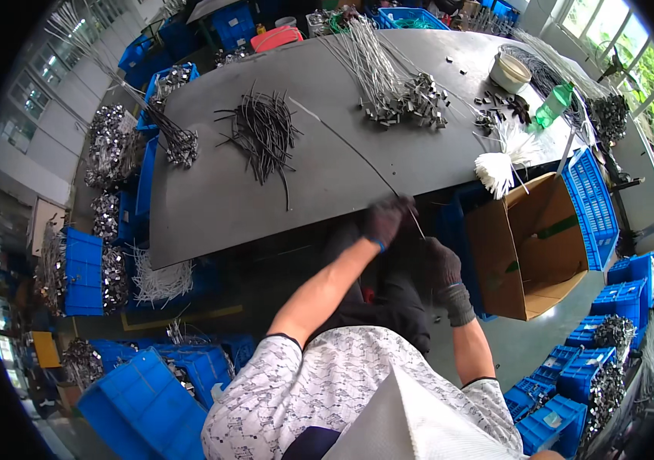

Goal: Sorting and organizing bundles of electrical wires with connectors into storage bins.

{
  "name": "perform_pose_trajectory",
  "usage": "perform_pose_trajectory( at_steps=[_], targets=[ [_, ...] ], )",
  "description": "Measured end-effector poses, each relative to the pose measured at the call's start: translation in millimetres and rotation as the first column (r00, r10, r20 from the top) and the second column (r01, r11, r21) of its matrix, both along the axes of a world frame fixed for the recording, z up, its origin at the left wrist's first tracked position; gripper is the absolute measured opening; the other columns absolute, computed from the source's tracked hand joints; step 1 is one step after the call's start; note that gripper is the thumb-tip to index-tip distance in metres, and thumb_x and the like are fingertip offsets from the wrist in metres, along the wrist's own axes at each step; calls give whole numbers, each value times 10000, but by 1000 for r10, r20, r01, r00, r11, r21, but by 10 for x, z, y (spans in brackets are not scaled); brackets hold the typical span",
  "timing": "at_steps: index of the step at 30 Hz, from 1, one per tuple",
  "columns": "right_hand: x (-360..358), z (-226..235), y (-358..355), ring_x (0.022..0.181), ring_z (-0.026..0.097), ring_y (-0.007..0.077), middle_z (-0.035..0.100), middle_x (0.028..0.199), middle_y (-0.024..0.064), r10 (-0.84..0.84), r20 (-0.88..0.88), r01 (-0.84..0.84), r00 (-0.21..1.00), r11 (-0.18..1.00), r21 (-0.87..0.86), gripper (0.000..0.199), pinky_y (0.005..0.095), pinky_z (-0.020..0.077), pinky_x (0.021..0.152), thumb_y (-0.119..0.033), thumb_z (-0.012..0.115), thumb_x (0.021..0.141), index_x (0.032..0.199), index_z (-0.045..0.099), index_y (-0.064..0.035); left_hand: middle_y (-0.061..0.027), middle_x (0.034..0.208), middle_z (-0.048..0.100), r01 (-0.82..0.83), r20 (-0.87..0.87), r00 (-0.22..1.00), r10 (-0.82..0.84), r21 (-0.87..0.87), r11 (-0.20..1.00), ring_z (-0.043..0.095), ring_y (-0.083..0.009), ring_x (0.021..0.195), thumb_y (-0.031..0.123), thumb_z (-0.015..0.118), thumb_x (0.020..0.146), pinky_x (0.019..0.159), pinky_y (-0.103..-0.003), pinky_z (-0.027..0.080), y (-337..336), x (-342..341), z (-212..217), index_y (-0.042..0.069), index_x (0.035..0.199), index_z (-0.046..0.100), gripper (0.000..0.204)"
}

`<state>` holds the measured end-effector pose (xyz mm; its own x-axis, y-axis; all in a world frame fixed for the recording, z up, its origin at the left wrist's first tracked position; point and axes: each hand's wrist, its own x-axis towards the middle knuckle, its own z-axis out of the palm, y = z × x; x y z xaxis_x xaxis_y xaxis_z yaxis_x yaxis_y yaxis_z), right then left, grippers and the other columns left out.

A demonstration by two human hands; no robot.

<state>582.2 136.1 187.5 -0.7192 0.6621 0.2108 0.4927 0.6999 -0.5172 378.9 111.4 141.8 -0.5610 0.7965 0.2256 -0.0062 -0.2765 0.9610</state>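
Observation:
Both my hands wear dark knit gloves at the near edge of the grey table. My left hand [387, 221] is closed around a long thin wire [357, 153], which runs up and left across the tabletop. Most of its length on the table is dark, with a paler far end. A light stretch of it shows between my hands and leads to the fingers of my right hand [443, 264]. That hand is closed, lower and to the right, just off the table; its fingertips are partly hidden. A heap of short black tubes [261, 130] lies left of the wire.
Wires with metal clips [411, 100] lie at the far side of the table [212, 207]. A white tie bundle [499, 165], a green bottle [553, 106] and a pale bucket [509, 73] sit right. An open cardboard box [526, 245] stands beside my right arm; blue crates [143, 406] surround me.

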Motion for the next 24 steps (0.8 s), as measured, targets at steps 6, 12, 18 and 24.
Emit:
perform_pose_trajectory(
  at_steps=[6, 12, 18, 24],
  targets=[
    [760, -319, -271, 791, 664, 404, 671, 788, 159, -95, 237, 75, 967, 993, 93, 169, 493, 509, 687, -168, 679, 841, 1001, 684, -113, -58, 772, 717, -481, 1, 872, 490, -193, 855, 675, -143, 639, 297, 703, 935, 597, -308, 566, 159, -1473, 708, 84, 929, 729, 214],
    [760, -204, -649, 698, 651, 359, 661, 772, 158, 35, 180, -51, 983, 995, 85, 148, 458, 495, 581, -201, 690, 854, 968, 675, -107, -58, 760, 710, -107, 316, 930, 189, -260, 960, 664, -145, 602, 235, 700, 951, 561, -301, 579, 284, -1641, 714, 44, 920, 719, 195],
    [-234, -138, -281, 792, 707, 283, 703, 906, 166, -358, -474, 188, 804, 910, -369, 255, 348, 548, 693, -166, 547, 1005, 1211, 623, -36, -41, 967, 720, 289, 470, 871, -143, -254, 923, 668, -126, 885, 247, 746, 924, 842, -293, 550, 36, -589, 306, 2, 1086, 710, 296],
    [-1363, -469, 534, 845, 691, 308, 697, 911, 188, -431, -605, 162, 669, 880, -447, 312, 382, 544, 748, -209, 483, 1016, 1238, 594, -19, -11, 966, 721, 119, 170, 983, -65, -330, 936, 643, -106, 867, 219, 667, 977, 803, -279, 524, 12, -156, -154, 18, 1094, 719, 238]
  ],
)
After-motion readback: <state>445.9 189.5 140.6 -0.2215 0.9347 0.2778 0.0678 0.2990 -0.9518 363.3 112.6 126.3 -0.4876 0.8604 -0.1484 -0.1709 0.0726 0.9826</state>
